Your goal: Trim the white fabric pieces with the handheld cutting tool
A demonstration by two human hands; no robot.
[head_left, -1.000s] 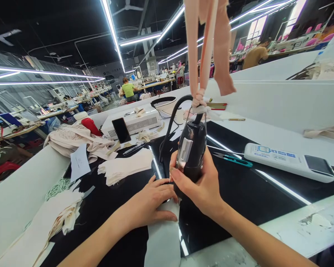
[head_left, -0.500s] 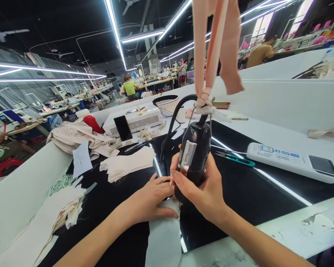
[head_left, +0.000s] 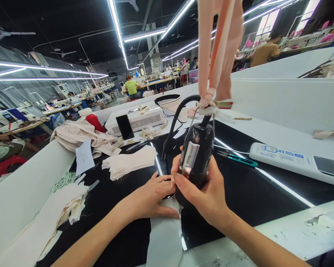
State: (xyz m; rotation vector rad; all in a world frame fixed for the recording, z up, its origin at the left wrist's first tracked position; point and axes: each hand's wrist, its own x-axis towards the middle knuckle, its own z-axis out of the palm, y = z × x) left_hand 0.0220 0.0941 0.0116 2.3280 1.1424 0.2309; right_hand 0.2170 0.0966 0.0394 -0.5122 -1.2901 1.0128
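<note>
Right hand wrapped round black corded power tool, at right edge of pale fabric strip. Left hand flat on strip, fingers spread. White-walled bench contains cut-fabric stack, snips.

The person's bare left forearm is slanting in from one side, and the left hand is lying palm down, fingers extending, left thumb spreading apart from them. Opposite, I'm seeing the right forearm rising diagonally towards a curled right hand, its thumb crossing in front, fingertips hovering just beside the left hand's.
</note>
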